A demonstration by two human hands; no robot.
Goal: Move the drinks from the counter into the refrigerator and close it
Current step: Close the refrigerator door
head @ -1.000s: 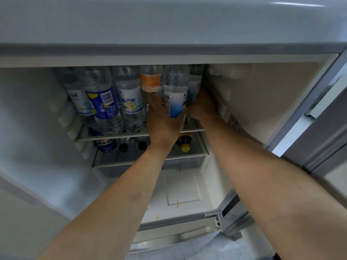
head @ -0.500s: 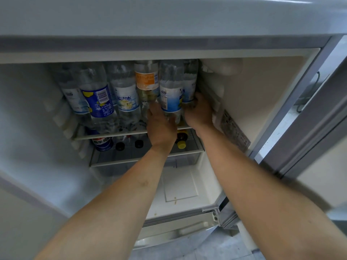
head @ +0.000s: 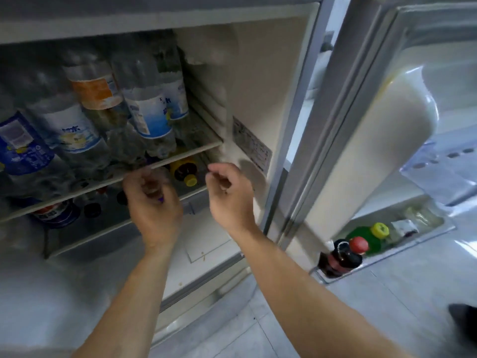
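Bottles (head: 144, 109) of water and soft drink stand packed together on the upper shelf (head: 180, 157) of the open refrigerator (head: 258, 81), filling the view from 9 o'clock to 12 o'clock; their labels are blue, white and orange, and the picture is too blurred to read them. Below that shelf, on a second one, a bottle with a yellow cap (head: 190, 180) lies on its side with the cap toward the front, just at 12 o'clock from the gap between the hands, and further dark caps show toward 9 o'clock. The left hand (head: 152, 202) hangs in front of the shelf edge with its fingers loosely curled, and they appear to hold nothing, though blur leaves some doubt. The right hand (head: 229, 197) is beside it toward 3 o'clock, fingers also loosely curled and free of any bottle, close to the inner right wall with its sticker (head: 251, 146). Both hands are apart from the bottles. At 3 o'clock the refrigerator door (head: 387, 140) stands wide open; its lower door rack (head: 423, 236) holds a dark bottle with a red cap (head: 359, 244), a green bottle with a yellow cap (head: 380, 229) and some small packets.
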